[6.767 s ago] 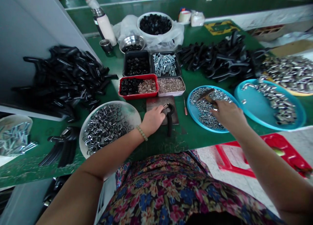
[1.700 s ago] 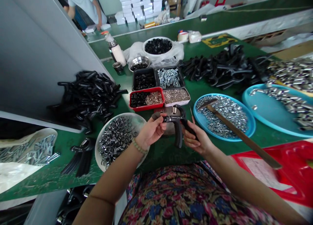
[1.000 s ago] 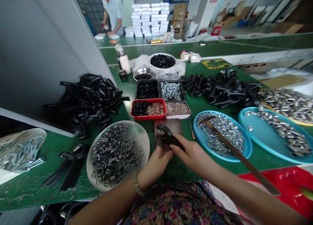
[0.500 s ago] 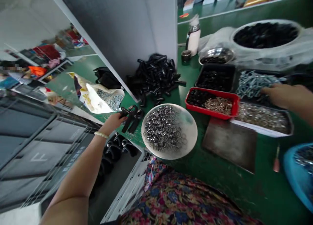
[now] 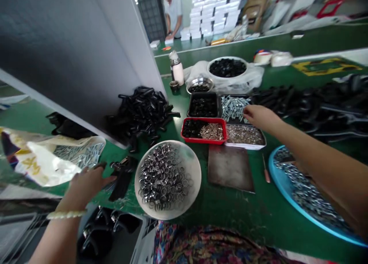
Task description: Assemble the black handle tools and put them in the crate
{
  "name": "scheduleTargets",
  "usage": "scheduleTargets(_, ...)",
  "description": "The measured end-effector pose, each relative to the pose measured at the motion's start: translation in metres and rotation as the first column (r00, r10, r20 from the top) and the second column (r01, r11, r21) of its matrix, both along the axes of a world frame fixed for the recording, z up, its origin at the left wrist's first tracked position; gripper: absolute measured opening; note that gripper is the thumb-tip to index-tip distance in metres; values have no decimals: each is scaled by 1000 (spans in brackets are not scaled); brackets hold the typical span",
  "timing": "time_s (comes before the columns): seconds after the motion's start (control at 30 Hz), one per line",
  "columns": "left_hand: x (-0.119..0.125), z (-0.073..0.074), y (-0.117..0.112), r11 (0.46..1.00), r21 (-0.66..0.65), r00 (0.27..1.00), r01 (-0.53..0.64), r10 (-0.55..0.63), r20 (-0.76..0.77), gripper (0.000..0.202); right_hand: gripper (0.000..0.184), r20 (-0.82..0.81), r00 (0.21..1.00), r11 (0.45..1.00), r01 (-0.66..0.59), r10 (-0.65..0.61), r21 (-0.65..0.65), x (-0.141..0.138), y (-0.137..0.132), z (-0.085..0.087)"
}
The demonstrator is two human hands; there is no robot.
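My left hand point(image 5: 89, 179) is at the left side of the green table, thumb and fingers apart, with nothing visibly held. Just right of it lie black plastic parts with metal fittings point(image 5: 124, 176). At the tray of silver screws point(image 5: 232, 107), my right hand point(image 5: 255, 114) has its fingers curled together over the tray's right side. What is between those fingertips is hidden. A white bowl of metal rings point(image 5: 166, 179) stands between my hands. Silver screws point(image 5: 83, 153) also lie in a torn white bag point(image 5: 48, 166) beside my left hand.
A red tray point(image 5: 205, 141) and a black tray point(image 5: 202, 105) hold small parts. A blue basin point(image 5: 277, 191) sits under my right forearm. Black tubes point(image 5: 143, 112) are heaped by a grey partition point(image 5: 129, 38). A screwdriver point(image 5: 266, 175) lies near a metal plate point(image 5: 230, 168). Another person point(image 5: 174, 17) stands behind.
The view has swung to the right. My left hand has let go of the black parts and moved left of them. My right hand stays at the screw tray.
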State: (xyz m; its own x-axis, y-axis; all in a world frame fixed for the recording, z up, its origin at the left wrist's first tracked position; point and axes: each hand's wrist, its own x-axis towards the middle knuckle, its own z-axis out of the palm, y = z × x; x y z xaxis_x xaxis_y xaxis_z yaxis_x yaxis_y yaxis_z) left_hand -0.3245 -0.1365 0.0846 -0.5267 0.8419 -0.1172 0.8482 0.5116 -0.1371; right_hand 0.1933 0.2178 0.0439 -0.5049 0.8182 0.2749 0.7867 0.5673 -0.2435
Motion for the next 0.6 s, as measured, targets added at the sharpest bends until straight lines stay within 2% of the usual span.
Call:
scheduleTargets(0.03,14,11,19,993,55,987,103,-95,-133,41,13,-70,997,1000,8,-9,-7,-5,-16,6)
scheduleTargets(0.07,35,21,45,972,132,967,194,-167,-192,42,11,-154,988,999,22,-26,-24,-10,-33,11)
scheduleTargets(0.1,61,28,76,936,208,953,284,-252,-168,41,9,-242,969,998,30,-42,-51,-16,-52,14)
scheduleTargets(0.13,90,32,112,893,242,924,380,-377,-61,39,8,-319,946,996,33,-58,-84,-22,-71,16)
scheduleTargets(0.17,120,32,152,846,260,865,466,-497,68,35,9,-379,924,993,20,-61,-113,-28,-90,16)
scheduleTargets(0.2,149,28,192,799,275,788,535,-589,180,32,11,-427,903,990,-2,-58,-139,-32,-109,15)
scheduleTargets(0.27,198,11,267,777,287,712,560,-628,314,24,13,-510,858,983,-35,-65,-183,-35,-144,9)
scheduleTargets(0.33,232,-9,323,784,285,708,551,-620,339,22,13,-563,821,974,-34,-101,-224,-30,-172,1)
scheduleTargets(0.37,243,-18,342,792,279,710,544,-611,351,22,14,-574,810,970,-22,-125,-243,-25,-183,-3)
scheduleTargets(0.43,255,-32,364,811,268,722,519,-585,371,22,14,-573,801,963,16,-174,-269,-12,-199,-13)
scheduleTargets(0.5,256,-40,372,830,272,729,487,-557,398,23,15,-564,796,957,63,-220,-284,2,-207,-21)
scheduleTargets(0.6,249,-41,372,846,323,722,423,-531,444,27,15,-571,771,946,121,-281,-301,13,-208,-27)
